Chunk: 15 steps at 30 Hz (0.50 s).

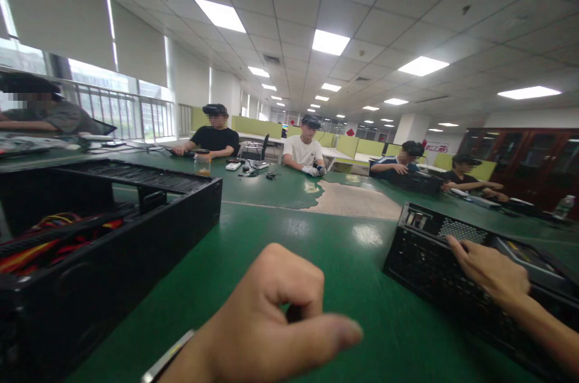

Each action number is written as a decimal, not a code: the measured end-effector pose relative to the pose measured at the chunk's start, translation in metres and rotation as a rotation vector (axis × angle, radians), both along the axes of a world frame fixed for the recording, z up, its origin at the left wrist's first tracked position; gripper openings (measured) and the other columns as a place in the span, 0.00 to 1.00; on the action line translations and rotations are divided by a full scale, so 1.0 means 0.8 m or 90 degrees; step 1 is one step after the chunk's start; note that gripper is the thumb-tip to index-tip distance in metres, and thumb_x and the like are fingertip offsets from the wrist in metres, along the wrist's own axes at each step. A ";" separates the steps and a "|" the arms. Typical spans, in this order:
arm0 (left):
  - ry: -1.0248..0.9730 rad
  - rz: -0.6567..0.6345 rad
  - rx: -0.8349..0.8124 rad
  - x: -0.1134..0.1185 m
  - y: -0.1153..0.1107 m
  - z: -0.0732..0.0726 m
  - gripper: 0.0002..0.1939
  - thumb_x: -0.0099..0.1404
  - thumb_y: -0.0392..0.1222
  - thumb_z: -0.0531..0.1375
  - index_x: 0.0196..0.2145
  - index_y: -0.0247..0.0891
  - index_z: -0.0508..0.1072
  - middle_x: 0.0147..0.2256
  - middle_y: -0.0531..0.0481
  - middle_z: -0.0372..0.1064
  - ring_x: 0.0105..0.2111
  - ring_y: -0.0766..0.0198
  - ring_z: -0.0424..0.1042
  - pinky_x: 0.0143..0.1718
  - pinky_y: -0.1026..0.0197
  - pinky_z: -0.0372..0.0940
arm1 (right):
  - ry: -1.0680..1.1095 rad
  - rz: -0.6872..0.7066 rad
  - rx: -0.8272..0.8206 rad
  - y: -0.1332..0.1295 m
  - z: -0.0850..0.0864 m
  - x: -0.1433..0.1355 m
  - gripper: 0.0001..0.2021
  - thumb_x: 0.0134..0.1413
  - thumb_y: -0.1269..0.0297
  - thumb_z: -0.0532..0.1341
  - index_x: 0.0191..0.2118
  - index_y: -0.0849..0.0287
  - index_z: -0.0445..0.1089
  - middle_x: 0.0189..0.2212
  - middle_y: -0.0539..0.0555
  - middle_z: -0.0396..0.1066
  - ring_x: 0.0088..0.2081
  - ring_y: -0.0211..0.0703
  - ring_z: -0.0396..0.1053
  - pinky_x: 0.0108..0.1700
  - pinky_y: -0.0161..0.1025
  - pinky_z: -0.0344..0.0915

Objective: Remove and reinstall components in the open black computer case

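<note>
My left hand (275, 316) is raised over the green table in the lower middle. Its fingers are curled, with the thumb stretched to the right. A small dark spot shows in the gap inside the fingers; I cannot make out what it is. My right hand (495, 268) lies on the upper edge of a black computer case (420, 262) at the right, one finger extended along it and the others partly hidden. A vented metal panel and a power supply (520, 253) show on this case. Another open black computer case (136, 274) stands at the left, with red and yellow cables (54, 244) inside.
The green tabletop (253, 232) has a bare pale patch (357, 199) ahead. A lidded jar (202, 163) stands behind the left case. Several people wearing headsets sit around the far side, among small devices and cables (256, 172). A bottle (564, 207) stands far right.
</note>
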State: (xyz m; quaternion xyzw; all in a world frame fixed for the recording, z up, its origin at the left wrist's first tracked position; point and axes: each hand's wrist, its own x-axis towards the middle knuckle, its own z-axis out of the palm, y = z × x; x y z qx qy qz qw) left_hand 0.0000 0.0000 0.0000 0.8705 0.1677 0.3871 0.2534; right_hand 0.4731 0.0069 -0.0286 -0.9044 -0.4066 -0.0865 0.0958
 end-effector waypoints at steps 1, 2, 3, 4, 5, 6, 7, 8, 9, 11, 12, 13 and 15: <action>-0.011 -0.023 -0.019 0.012 0.009 0.005 0.26 0.62 0.48 0.57 0.13 0.36 0.51 0.14 0.58 0.47 0.16 0.74 0.50 0.20 0.64 0.48 | 0.001 0.006 0.000 -0.011 0.001 -0.009 0.34 0.57 0.37 0.37 0.37 0.53 0.73 0.36 0.63 0.73 0.39 0.63 0.71 0.37 0.51 0.58; -0.016 -0.040 -0.033 0.026 0.019 0.009 0.27 0.62 0.46 0.57 0.13 0.36 0.48 0.14 0.59 0.43 0.16 0.74 0.46 0.20 0.63 0.45 | -0.002 0.015 0.001 -0.024 0.001 -0.020 0.33 0.57 0.37 0.38 0.39 0.52 0.73 0.36 0.62 0.74 0.39 0.63 0.71 0.37 0.51 0.59; -0.013 -0.044 -0.040 0.039 0.028 0.011 0.27 0.62 0.45 0.56 0.13 0.36 0.45 0.15 0.59 0.40 0.16 0.74 0.44 0.20 0.62 0.43 | -0.010 0.031 0.002 -0.037 0.001 -0.035 0.31 0.57 0.37 0.39 0.40 0.50 0.73 0.36 0.60 0.74 0.39 0.62 0.71 0.37 0.51 0.59; -0.002 -0.034 -0.038 0.054 0.038 0.014 0.28 0.62 0.45 0.56 0.13 0.37 0.44 0.15 0.59 0.38 0.17 0.73 0.42 0.20 0.62 0.41 | -0.023 0.051 0.007 -0.050 0.001 -0.053 0.30 0.58 0.38 0.39 0.41 0.48 0.73 0.37 0.59 0.75 0.39 0.61 0.71 0.37 0.50 0.60; 0.008 -0.025 -0.032 0.069 0.047 0.017 0.28 0.62 0.46 0.55 0.13 0.37 0.43 0.16 0.59 0.36 0.17 0.73 0.40 0.20 0.62 0.40 | -0.038 0.074 0.015 -0.064 -0.001 -0.073 0.29 0.58 0.40 0.39 0.42 0.48 0.72 0.37 0.57 0.75 0.39 0.60 0.72 0.37 0.49 0.61; 0.016 -0.018 -0.026 0.085 0.056 0.021 0.28 0.62 0.48 0.55 0.13 0.37 0.43 0.16 0.59 0.35 0.17 0.73 0.40 0.20 0.62 0.39 | -0.052 0.103 0.024 -0.077 -0.004 -0.096 0.28 0.59 0.41 0.40 0.42 0.47 0.72 0.38 0.56 0.75 0.40 0.58 0.72 0.36 0.49 0.62; 0.020 -0.009 -0.015 0.102 0.064 0.028 0.28 0.62 0.49 0.54 0.14 0.37 0.43 0.16 0.59 0.35 0.18 0.73 0.40 0.21 0.62 0.39 | -0.064 0.134 0.036 -0.089 -0.008 -0.120 0.27 0.60 0.43 0.40 0.43 0.48 0.72 0.39 0.55 0.75 0.40 0.57 0.72 0.37 0.48 0.63; 0.025 0.008 0.006 0.120 0.070 0.036 0.28 0.62 0.50 0.54 0.13 0.37 0.44 0.16 0.59 0.35 0.18 0.73 0.41 0.21 0.63 0.40 | -0.074 0.176 0.048 -0.101 -0.012 -0.145 0.26 0.61 0.45 0.40 0.43 0.48 0.72 0.39 0.55 0.74 0.41 0.56 0.71 0.38 0.48 0.64; 0.038 0.033 0.040 0.139 0.076 0.046 0.27 0.62 0.51 0.54 0.13 0.37 0.46 0.16 0.59 0.37 0.18 0.73 0.42 0.21 0.63 0.41 | -0.079 0.231 0.059 -0.112 -0.018 -0.170 0.25 0.62 0.47 0.41 0.44 0.49 0.72 0.41 0.55 0.74 0.43 0.55 0.71 0.40 0.48 0.65; 0.104 0.097 0.137 0.179 0.085 0.063 0.23 0.60 0.51 0.54 0.14 0.36 0.56 0.15 0.57 0.47 0.19 0.71 0.50 0.22 0.64 0.45 | -0.080 0.361 0.082 -0.131 -0.026 -0.214 0.22 0.63 0.51 0.43 0.46 0.50 0.71 0.43 0.55 0.74 0.45 0.53 0.70 0.43 0.48 0.66; 0.171 0.126 0.187 0.197 0.088 0.069 0.20 0.60 0.51 0.54 0.17 0.36 0.63 0.17 0.55 0.55 0.21 0.69 0.55 0.23 0.64 0.49 | -0.075 0.432 0.092 -0.139 -0.027 -0.231 0.21 0.62 0.52 0.45 0.48 0.51 0.71 0.44 0.55 0.74 0.45 0.52 0.70 0.44 0.47 0.66; 0.255 0.147 0.228 0.214 0.091 0.073 0.17 0.60 0.51 0.54 0.22 0.37 0.70 0.21 0.51 0.63 0.24 0.65 0.61 0.25 0.63 0.53 | -0.062 0.501 0.105 -0.145 -0.024 -0.245 0.20 0.62 0.53 0.47 0.49 0.51 0.70 0.45 0.55 0.74 0.44 0.51 0.71 0.44 0.46 0.66; 0.429 0.154 0.259 0.240 0.097 0.072 0.16 0.59 0.50 0.55 0.33 0.36 0.76 0.31 0.42 0.72 0.31 0.57 0.69 0.29 0.59 0.60 | 0.008 0.619 0.110 -0.146 -0.004 -0.258 0.18 0.61 0.54 0.49 0.48 0.52 0.71 0.43 0.54 0.75 0.41 0.48 0.72 0.42 0.41 0.67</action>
